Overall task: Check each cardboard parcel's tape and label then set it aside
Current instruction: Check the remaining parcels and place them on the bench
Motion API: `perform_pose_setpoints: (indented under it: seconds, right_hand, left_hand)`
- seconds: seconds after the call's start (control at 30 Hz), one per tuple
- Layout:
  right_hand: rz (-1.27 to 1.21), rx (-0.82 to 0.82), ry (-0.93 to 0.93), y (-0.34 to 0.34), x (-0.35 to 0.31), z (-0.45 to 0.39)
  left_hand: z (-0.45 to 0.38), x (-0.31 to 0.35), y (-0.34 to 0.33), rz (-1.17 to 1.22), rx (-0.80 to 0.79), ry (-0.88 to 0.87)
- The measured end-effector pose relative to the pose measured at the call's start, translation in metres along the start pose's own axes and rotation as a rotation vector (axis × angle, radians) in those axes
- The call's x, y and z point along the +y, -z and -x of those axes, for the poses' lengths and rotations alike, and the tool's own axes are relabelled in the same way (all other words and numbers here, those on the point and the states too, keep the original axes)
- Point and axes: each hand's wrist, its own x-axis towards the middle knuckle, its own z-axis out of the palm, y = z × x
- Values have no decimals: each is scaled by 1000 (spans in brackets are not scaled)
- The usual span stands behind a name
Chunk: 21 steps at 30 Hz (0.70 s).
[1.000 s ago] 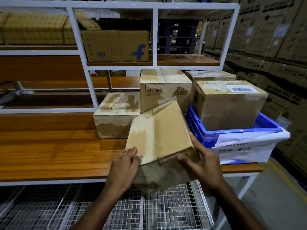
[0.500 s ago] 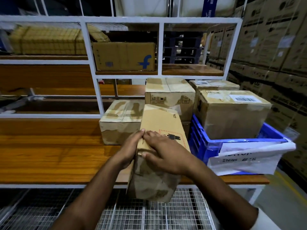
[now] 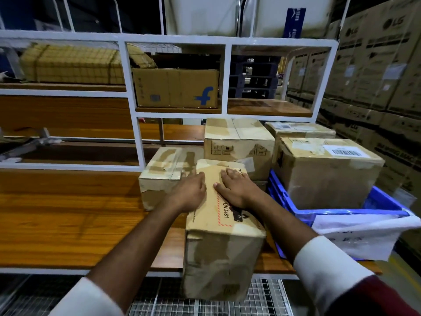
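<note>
Hands meet on top of a cardboard parcel (image 3: 222,236) standing at the lower centre of the frame, on the front edge of the wooden worktop (image 3: 68,224), its near end jutting past that edge. The right hand (image 3: 237,190) lies flat on the parcel's top face, fingers straight and close together, palm down, partly covering a red-dashed label (image 3: 224,213) printed "UN 3481". The left hand (image 3: 193,192) sits at the top's left edge with its fingers bent over onto the face; how firmly it grips I cannot tell. Just left of the parcel, touching or nearly so, stands a taped box (image 3: 164,176); behind it, toward the centre, a box with handling symbols (image 3: 237,142). At centre right a blue crate (image 3: 385,202) holds a large box with a barcode label (image 3: 328,172), and another box (image 3: 298,130) sits behind that. In the upper centre, a box with a blue "f" logo (image 3: 175,87) rests on the white-framed shelf (image 3: 175,41).
</note>
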Motion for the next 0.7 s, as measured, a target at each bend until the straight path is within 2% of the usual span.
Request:
perform_pose_setpoints:
  seconds: [0.2, 0.4, 0.53, 0.7]
  right_hand:
    - [15, -34, 19, 6, -4, -39]
    - [15, 65, 53, -2, -1, -52]
    - [37, 64, 41, 4, -4, -45]
    - [96, 83, -105, 7, 6, -26]
  left_hand:
    - [-58, 5, -7, -235, -46, -81]
    - [-73, 0, -14, -231, 3, -114]
    - [-68, 1, -7, -142, 46, -108]
    - [-42, -15, 8, -116, -60, -133]
